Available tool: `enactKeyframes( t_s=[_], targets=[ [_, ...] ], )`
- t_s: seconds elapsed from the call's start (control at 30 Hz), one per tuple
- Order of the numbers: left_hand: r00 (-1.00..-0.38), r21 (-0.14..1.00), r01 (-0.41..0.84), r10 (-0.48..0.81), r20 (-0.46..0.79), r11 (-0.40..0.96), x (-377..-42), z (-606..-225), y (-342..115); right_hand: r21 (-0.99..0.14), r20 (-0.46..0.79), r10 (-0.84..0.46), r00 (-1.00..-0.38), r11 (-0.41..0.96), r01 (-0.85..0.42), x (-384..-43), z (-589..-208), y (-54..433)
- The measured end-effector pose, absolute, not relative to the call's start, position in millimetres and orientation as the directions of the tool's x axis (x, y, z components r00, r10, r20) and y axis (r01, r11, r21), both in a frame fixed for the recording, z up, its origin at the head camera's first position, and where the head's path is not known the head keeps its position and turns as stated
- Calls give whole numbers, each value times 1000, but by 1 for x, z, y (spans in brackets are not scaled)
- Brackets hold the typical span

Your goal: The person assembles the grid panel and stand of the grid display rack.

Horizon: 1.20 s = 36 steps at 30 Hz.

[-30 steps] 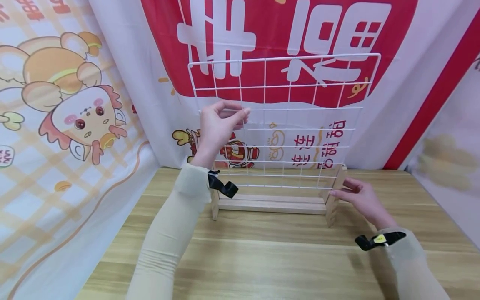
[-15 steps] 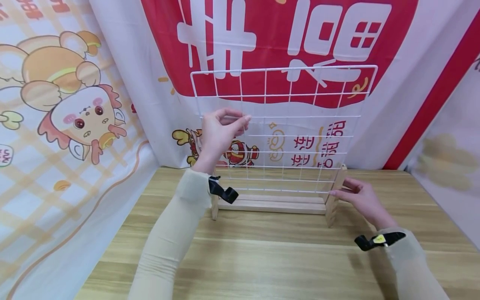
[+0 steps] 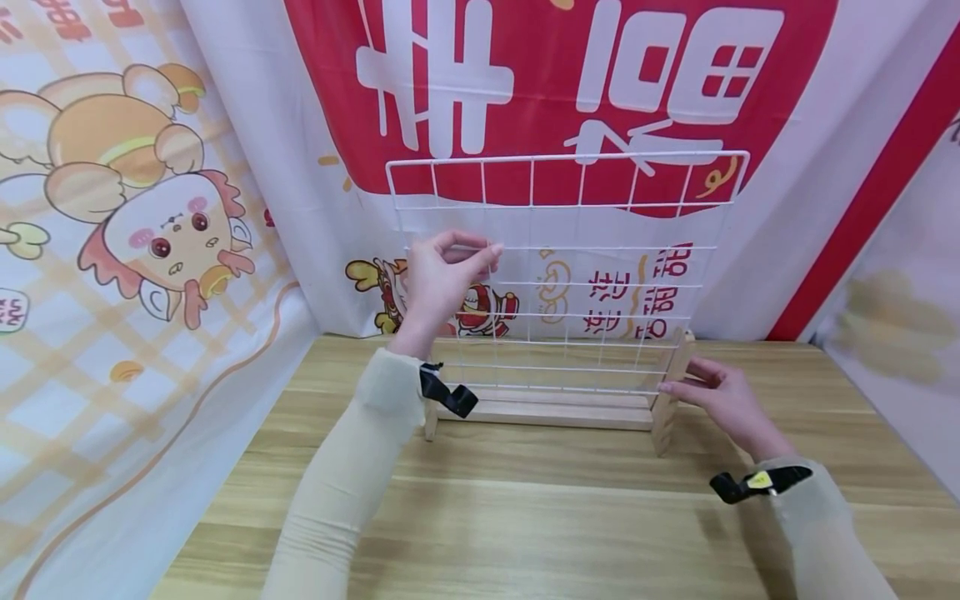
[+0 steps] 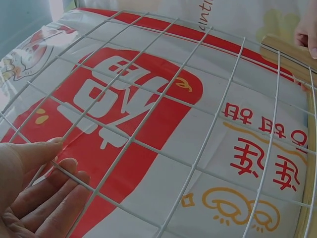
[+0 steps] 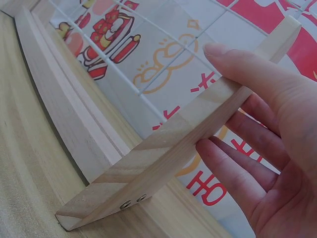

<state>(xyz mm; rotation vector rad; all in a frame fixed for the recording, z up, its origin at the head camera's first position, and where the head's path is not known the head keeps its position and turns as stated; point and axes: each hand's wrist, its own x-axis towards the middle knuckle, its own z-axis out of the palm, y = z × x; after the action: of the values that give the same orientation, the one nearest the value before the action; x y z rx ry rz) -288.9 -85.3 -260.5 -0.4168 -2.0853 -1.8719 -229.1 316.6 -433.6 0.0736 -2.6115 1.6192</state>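
Observation:
My left hand [image 3: 447,271] pinches a wire of a white wire grid panel [image 3: 567,157] near its left side, thumb in front. In the left wrist view, the thumb and fingers of this hand [image 4: 44,183] meet at a grid wire [image 4: 130,140]. The panel stands upright between the two side posts of a pale wooden stand [image 3: 555,414], its lowest wire a little above the grooved base bar. At the stand's right post [image 3: 672,387], my right hand [image 3: 720,398] grips the wood, thumb on the front edge and fingers at the outer side, as the right wrist view shows.
The stand rests on a wood-grain table [image 3: 525,517]. Behind it hangs a white cloth with a red printed patch [image 3: 547,75], and a cartoon-printed cloth [image 3: 165,217] covers the left side. A pale cloth [image 3: 900,292] hangs at the right.
The grid panel has moved steadily down between the posts, and my left hand has come down with it. My right hand has stayed at the right post.

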Motion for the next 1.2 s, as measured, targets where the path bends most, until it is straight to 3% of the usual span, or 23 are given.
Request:
enactKeyframes(
  t_s=[0.57, 0.7, 0.87, 1.03, 1.2],
  targets=[
    [-917, 911, 398, 23, 398, 109, -290, -273, -84, -883, 57, 14, -998, 467, -44, -227, -434, 316],
    [-921, 914, 389, 21, 390, 111, -289, -275, -85, -878, 106, 63, -992, 475, -63, -225, -427, 313],
    [-919, 912, 393, 28, 392, 116, -291, -279, -85, -929, 264, 196, -944, 313, -195, -224, -392, 307],
    [-917, 909, 399, 37, 398, 116, -292, -282, -86, -947, 320, 288, -902, 117, -299, -226, -342, 299],
    [-916, 907, 401, 33, 400, 127, -292, -283, -86, -939, 343, 338, -876, 142, -313, -229, -309, 290]
  ],
)
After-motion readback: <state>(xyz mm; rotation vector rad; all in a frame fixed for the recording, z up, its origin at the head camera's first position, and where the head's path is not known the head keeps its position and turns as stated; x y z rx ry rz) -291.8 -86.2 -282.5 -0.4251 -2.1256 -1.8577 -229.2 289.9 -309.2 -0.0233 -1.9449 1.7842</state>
